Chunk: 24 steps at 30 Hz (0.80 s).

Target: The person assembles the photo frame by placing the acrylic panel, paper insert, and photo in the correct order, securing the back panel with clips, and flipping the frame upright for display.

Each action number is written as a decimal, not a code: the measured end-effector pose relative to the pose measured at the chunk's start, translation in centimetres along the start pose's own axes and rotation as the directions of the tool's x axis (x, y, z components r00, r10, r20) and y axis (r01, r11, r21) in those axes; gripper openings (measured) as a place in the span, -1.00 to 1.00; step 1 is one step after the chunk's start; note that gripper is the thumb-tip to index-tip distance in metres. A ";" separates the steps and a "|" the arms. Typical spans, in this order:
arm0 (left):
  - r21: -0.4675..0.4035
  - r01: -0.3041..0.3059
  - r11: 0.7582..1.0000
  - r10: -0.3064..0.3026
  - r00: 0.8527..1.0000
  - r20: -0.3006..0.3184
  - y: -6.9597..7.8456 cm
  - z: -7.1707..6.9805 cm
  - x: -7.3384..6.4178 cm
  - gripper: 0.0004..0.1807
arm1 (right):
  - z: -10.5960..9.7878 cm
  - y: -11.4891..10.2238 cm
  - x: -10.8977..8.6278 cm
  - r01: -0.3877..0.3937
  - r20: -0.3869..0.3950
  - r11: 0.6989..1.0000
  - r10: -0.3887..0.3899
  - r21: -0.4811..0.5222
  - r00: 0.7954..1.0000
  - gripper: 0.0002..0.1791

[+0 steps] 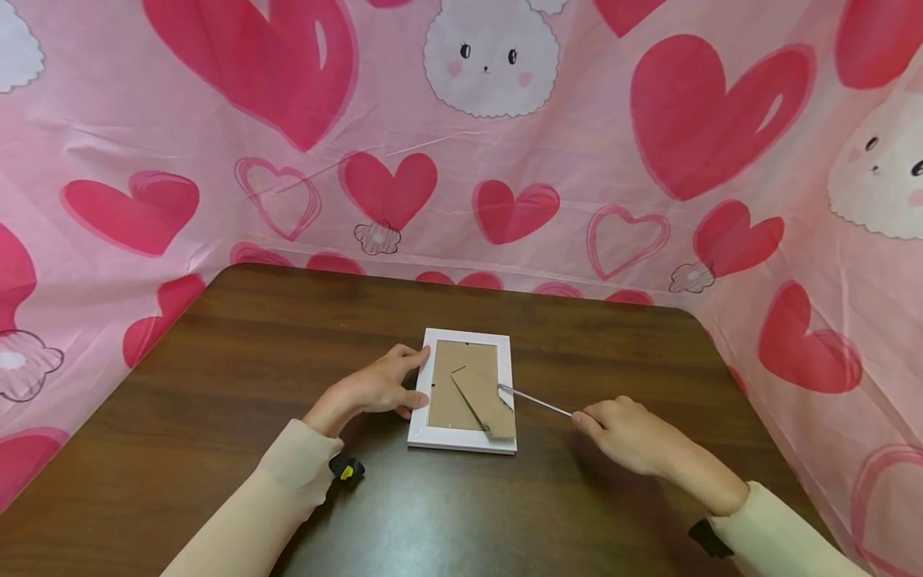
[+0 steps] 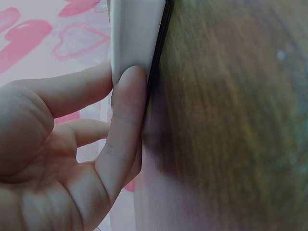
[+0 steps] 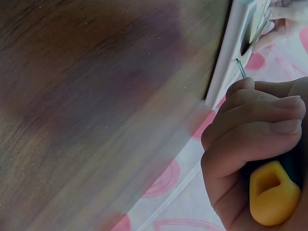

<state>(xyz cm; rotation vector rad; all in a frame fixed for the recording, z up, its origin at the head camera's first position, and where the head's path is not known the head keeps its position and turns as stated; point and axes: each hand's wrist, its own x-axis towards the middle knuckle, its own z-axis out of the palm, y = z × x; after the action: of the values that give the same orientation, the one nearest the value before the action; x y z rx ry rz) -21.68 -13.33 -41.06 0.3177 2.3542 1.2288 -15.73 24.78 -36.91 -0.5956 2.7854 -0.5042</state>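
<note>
A white picture frame lies face down on the table, its brown backing board showing. The backing's stand lies slanted across it, and a corner of that stand reaches over the lower right border. My left hand grips the frame's left side, thumb on the border, fingers along the outer edge. In my right hand is a screwdriver with a yellow-and-black handle, mostly hidden by curled fingers. Its thin metal shaft points left, with the tip at the frame's right inner edge, beside the stand.
The dark wooden table extends around the frame on all sides. Behind it and at both sides hangs a pink cloth with hearts and white cartoon faces. Black bands sit at both sleeve cuffs.
</note>
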 end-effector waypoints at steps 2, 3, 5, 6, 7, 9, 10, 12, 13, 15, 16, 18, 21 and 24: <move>-0.001 0.000 1.000 0.000 1.000 0.001 -0.1 0.0 0.0 -0.01 | 0.0 0.0 0.0 -0.002 0.002 1.000 0.002 0.002 1.000 -0.55; -0.001 0.000 1.000 0.000 1.000 0.001 -0.1 0.0 0.0 -0.01 | 0.1 0.0 0.0 -0.003 0.004 1.000 0.003 0.005 1.000 -0.54; -0.002 0.002 1.000 -0.002 1.000 0.001 -0.1 0.0 0.1 -0.01 | 0.1 0.0 0.0 -0.005 0.008 1.000 0.005 0.009 1.000 -0.54; -0.002 0.004 1.000 -0.004 1.000 0.000 -0.1 0.0 0.1 -0.01 | 0.1 0.1 0.0 -0.006 0.008 1.000 0.006 0.009 1.000 -0.54; -0.004 0.006 1.000 -0.006 1.000 0.000 -0.1 0.1 0.1 -0.01 | 0.1 0.1 0.0 -0.008 0.009 1.000 0.008 0.009 1.000 -0.54; -0.008 0.004 1.000 -0.004 1.000 0.002 -0.1 0.1 0.1 -0.01 | 0.1 0.0 0.0 -0.011 0.009 1.000 0.011 0.008 1.000 -0.54; -0.011 0.004 1.000 -0.004 1.000 0.001 0.0 0.1 0.1 -0.01 | 0.1 0.0 -0.1 -0.008 0.009 1.000 0.008 0.011 1.000 -0.54; -0.017 0.005 1.000 -0.005 1.000 -0.001 0.1 0.2 0.1 -0.01 | 0.0 -0.1 -0.1 -0.009 0.007 1.000 0.009 0.013 1.000 -0.53; -0.020 0.005 1.000 -0.005 1.000 -0.001 0.1 0.2 0.0 -0.01 | 0.0 -0.1 -0.2 -0.009 0.007 1.000 0.009 0.016 1.000 -0.53; -0.020 0.002 1.000 -0.002 1.000 -0.002 0.2 0.2 0.0 -0.01 | 0.0 -0.2 -0.2 -0.007 0.006 1.000 0.007 0.020 1.000 -0.53; -0.022 0.005 1.000 -0.005 1.000 -0.003 0.2 0.2 0.0 -0.01 | 0.0 -0.2 -0.2 -0.006 0.006 1.000 0.006 0.023 1.000 -0.53; -0.021 0.005 1.000 -0.005 1.000 -0.003 0.2 0.2 0.0 -0.01 | 0.1 -0.1 -0.2 -0.009 0.005 1.000 0.009 0.026 1.000 -0.53; -0.019 0.004 1.000 -0.004 1.000 -0.002 0.1 0.2 0.0 0.00 | 0.1 -0.1 -0.2 -0.010 0.008 0.999 0.009 0.031 1.000 -0.53; -0.021 0.005 1.000 -0.005 1.000 -0.002 0.1 0.1 0.0 -0.01 | 0.1 -0.1 -0.1 -0.012 0.015 1.000 0.011 0.029 1.000 -0.58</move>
<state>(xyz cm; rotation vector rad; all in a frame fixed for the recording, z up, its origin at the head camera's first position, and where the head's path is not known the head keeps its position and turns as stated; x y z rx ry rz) -21.63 -13.18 -41.09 0.3030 2.3409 1.2517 -15.58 24.68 -36.89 -0.5744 2.7614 -0.5350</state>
